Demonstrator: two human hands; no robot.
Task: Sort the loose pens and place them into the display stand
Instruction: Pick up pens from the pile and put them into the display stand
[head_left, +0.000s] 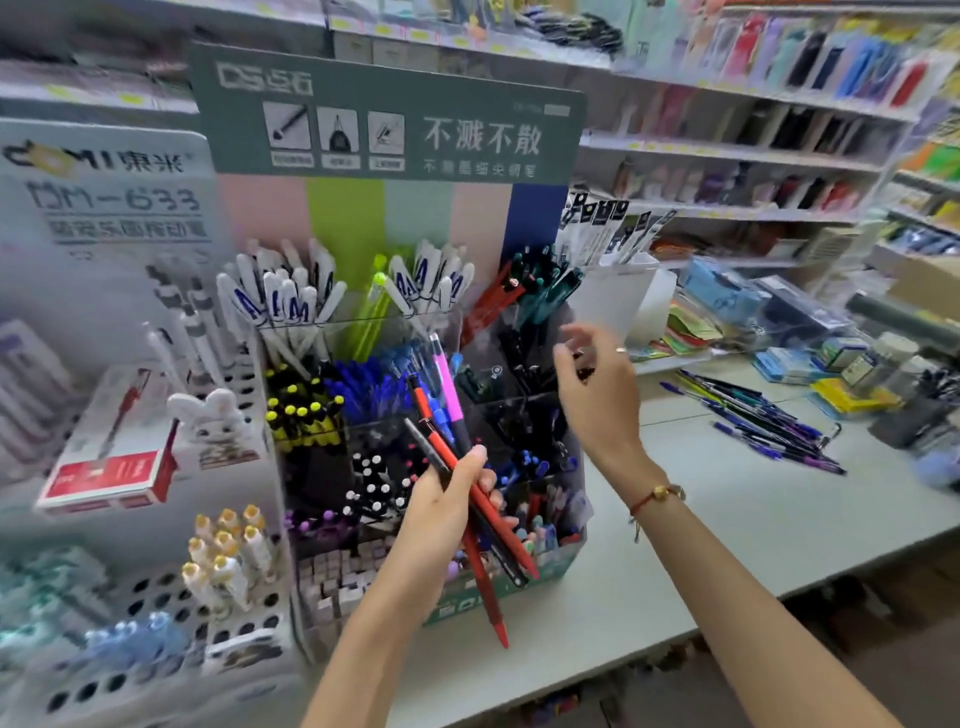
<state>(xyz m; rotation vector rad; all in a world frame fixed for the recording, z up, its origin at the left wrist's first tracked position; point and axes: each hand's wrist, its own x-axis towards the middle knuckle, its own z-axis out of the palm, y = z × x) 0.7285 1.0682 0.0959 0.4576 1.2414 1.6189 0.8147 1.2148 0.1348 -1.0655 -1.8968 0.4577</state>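
My left hand (447, 499) grips a bundle of pens (457, 467), red, black, blue and pink, fanned upward in front of the display stand (561, 556). The stand has a grey-green header card and clear tiered compartments filled with white, blue, yellow-capped, black and teal pens. My right hand (597, 384) hovers beside the stand's right compartments, fingers relaxed and spread, holding nothing that I can make out. A heap of loose pens (763, 421), mostly blue, purple and black, lies on the white counter to the right.
A white perforated pen rack (171, 597) with a rabbit figure and a red box stands to the left. Refill packets in a white tub (623, 291), notepads and boxes crowd the counter's back right. Shelves of goods line the wall behind. The counter edge (675, 629) runs diagonally in front.
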